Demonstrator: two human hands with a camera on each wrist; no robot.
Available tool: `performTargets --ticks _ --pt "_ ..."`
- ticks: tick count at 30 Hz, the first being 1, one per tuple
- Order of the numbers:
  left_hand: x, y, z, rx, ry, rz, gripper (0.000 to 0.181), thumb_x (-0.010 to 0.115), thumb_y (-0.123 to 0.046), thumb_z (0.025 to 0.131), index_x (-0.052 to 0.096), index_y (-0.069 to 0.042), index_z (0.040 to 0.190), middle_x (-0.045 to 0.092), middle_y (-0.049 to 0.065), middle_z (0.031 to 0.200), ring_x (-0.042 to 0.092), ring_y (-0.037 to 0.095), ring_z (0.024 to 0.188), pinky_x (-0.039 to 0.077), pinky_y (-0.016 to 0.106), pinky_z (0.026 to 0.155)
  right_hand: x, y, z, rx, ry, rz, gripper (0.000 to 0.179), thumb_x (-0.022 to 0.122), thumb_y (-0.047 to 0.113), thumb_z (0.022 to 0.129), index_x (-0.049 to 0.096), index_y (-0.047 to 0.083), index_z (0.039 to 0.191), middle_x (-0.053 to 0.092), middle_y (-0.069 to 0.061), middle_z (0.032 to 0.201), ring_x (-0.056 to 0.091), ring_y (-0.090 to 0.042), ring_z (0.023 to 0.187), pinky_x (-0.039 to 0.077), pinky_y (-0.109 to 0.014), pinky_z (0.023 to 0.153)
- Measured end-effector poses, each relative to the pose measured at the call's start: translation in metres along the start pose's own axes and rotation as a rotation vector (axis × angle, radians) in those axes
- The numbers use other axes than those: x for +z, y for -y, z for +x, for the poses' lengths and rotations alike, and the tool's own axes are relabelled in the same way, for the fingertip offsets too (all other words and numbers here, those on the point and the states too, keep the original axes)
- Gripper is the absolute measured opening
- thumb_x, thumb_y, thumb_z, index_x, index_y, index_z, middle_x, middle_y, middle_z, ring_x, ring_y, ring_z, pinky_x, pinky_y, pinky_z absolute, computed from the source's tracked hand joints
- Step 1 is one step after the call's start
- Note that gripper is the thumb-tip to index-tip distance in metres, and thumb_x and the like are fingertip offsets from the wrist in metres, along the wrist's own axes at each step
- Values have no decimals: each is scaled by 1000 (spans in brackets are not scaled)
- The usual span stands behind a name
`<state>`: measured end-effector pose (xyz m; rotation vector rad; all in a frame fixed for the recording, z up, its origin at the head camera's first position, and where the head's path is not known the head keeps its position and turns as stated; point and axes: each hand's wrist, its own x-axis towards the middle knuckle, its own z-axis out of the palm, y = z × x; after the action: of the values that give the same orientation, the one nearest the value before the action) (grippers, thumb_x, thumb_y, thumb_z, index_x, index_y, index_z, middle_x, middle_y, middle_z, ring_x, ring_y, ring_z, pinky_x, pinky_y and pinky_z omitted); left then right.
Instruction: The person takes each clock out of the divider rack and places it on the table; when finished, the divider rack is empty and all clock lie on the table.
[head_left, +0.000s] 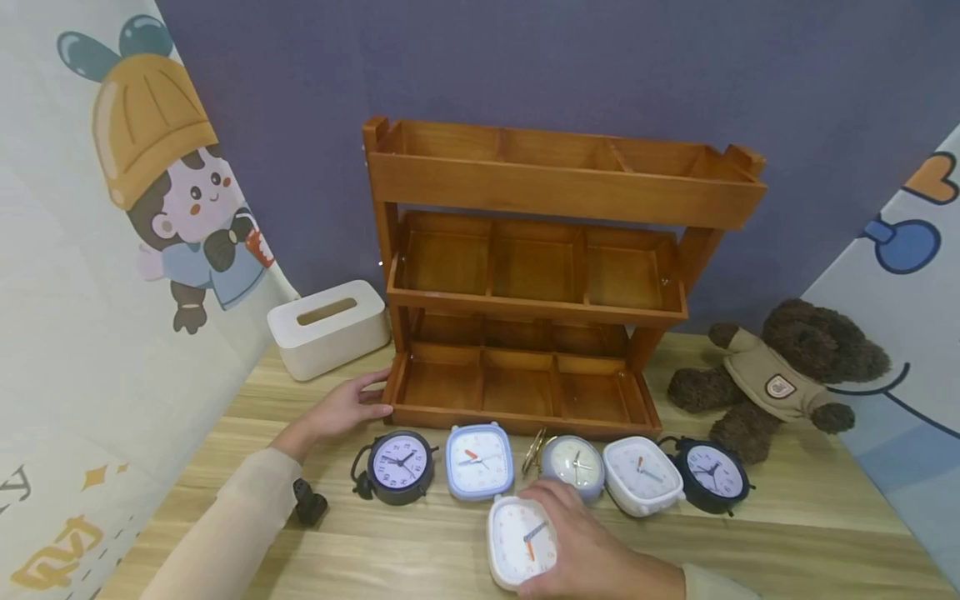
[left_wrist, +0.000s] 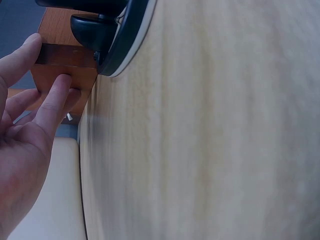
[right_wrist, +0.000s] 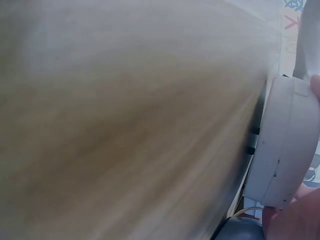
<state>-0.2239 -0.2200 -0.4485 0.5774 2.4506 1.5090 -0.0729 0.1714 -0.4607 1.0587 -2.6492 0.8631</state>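
Note:
My right hand (head_left: pixel 581 533) grips a white alarm clock (head_left: pixel 513 550) by its edges, its dial facing up. In the right wrist view the clock's side (right_wrist: pixel 282 145) shows close over the table, with fingers at both ends. My left hand (head_left: pixel 348 408) touches the lower left corner of a three-tier wooden shelf (head_left: pixel 562 185); in the left wrist view its fingers are fairly straight against the wood (left_wrist: pixel 65 57). Along the shelf's front stand a black twin-bell clock (head_left: pixel 402 467), a blue clock (head_left: pixel 478 462), a grey round clock (head_left: pixel 573 468), another white clock (head_left: pixel 642 475) and a second black clock (head_left: pixel 711 475).
A white tissue box (head_left: pixel 330 329) sits left of the shelf. A brown teddy bear (head_left: pixel 780 383) leans at the right. A small black object (head_left: pixel 309 502) shows beside the left wrist. Behind the shelf hangs a dark blue backdrop (head_left: pixel 562 67). The shelf's tiers have divided compartments.

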Motion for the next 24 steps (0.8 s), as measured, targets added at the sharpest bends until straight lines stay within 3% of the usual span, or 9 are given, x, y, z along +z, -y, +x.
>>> performTargets --ticks 10,17,20,24 --pt "-2 -3 2 -8 -5 6 70 69 -9 92 29 12 146 31 30 150 43 48 126 43 49 99 -7 4 5 -30 61 -95 96 83 65 57 50 9 129 46 0 127 45 -20 116 46 -46 95" --pt "-1 -3 3 -15 -3 24 70 69 -9 92 29 12 146 30 29 150 44 48 126 44 47 99 -12 5 11 -93 100 -147 100 82 67 55 50 6 127 47 -6 125 46 -23 115 44 -48 96" --pt "0 -4 2 -20 -8 28 70 69 -9 92 29 12 146 31 30 149 44 48 125 44 48 99 -16 8 14 -42 150 -118 100 82 67 55 50 6 128 46 -8 127 46 -25 117 43 -51 97" --pt "-2 -8 1 -12 -12 46 70 69 -10 92 30 13 145 33 32 147 46 48 124 46 48 97 -28 14 23 111 225 -2 97 83 62 60 50 7 133 44 -9 132 43 -31 122 42 -56 99"
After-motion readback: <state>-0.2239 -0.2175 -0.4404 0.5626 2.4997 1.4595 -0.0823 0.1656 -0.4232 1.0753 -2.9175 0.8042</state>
